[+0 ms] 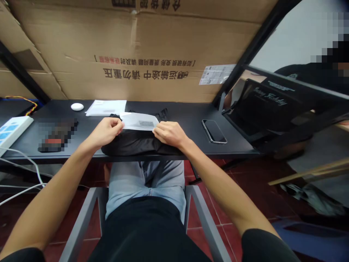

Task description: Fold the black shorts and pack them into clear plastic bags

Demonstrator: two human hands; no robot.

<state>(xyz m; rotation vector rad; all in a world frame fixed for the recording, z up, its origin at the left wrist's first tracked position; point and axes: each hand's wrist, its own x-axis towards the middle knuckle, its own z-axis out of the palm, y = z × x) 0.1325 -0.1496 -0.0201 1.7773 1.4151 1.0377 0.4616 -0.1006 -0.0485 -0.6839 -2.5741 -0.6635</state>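
Being held over the black folded bundle [133,143], the white printed plastic pouch [139,120] is pinched at its ends by left hand [108,131] and right hand [171,133]; light, limp, slippery handling is expected; its end edges are best gripped.

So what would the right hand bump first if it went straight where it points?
The white packet it's pinching; past that, probably the left hand, though depth is hard to judge.
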